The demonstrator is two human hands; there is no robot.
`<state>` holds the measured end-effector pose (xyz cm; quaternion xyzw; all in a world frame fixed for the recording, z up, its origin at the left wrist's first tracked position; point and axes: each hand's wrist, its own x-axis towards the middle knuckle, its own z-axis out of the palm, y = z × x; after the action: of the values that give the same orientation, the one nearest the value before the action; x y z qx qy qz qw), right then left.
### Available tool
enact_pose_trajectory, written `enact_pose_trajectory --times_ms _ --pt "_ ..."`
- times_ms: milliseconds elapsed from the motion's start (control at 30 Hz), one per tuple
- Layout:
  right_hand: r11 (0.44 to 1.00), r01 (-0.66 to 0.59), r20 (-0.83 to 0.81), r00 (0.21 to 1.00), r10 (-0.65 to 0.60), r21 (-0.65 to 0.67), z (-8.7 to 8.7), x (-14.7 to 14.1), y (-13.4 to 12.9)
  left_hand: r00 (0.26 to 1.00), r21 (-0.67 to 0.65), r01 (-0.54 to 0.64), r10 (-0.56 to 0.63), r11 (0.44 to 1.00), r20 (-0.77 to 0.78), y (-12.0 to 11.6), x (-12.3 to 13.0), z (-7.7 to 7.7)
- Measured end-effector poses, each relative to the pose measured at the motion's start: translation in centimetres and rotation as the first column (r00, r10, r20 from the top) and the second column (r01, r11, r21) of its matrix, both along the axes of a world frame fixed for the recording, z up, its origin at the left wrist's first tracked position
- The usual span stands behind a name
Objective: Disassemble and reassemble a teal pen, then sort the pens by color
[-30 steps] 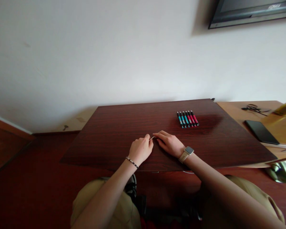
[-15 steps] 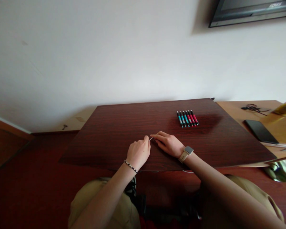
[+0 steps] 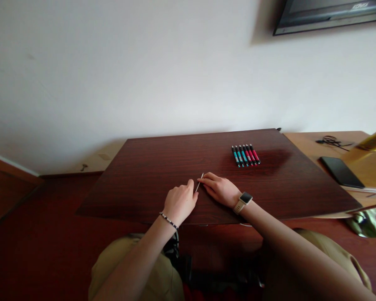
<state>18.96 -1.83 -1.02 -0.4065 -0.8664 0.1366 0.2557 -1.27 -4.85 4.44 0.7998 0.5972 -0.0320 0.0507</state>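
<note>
Two hands meet over the dark table (image 3: 153, 167) in the head view, and the thin white stick (image 3: 199, 182) is right there between them, slanting away from the person near the table's front edge. Here's the right hand (image 3: 221, 190), palm down, fingers stretched forward, its fingertips closed on the middle of the stick; the low wrist looks like a way of keeping that light hold steady. Over to the left hand (image 3: 180, 200), knuckles up and fingers curled, thumb tip right at the stick's near end; whether it pinches or merely touches, I can't tell, since the hand hides its own inner side. That split, one hand at the middle and one at the end, would suit controlling the stick's angle. Beyond the right hand, well apart, the pens (image 3: 246, 155) lie side by side, blue to the left, pink to the right, probably ordered by colour and kept out of the fingers' way. And off on the pale side desk, a phone (image 3: 341, 172) lies near a cable (image 3: 332, 142), away from both hands.
</note>
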Motion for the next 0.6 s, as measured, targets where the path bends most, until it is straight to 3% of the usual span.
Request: enact_pose_trajectory --times_ms 233,433,600 --pt "0.955 0.295 -0.202 0.934 -0.296 -0.035 1.1 1.8 0.1 0.996 -0.034 0.05 -0.047 0.998 0.075 0.8 -1.3 -0.1" --pt "0.871 0.475 -0.046 0.874 -0.483 -0.127 1.3 3.5 0.6 0.995 -0.032 0.086 -0.084 0.996 0.06 0.6 -0.6 -0.6" --pt "0.858 0.486 0.127 0.873 -0.47 -0.165 0.7 2.7 0.4 0.996 0.013 0.079 -0.079 0.997 0.048 1.0 0.5 -1.3"
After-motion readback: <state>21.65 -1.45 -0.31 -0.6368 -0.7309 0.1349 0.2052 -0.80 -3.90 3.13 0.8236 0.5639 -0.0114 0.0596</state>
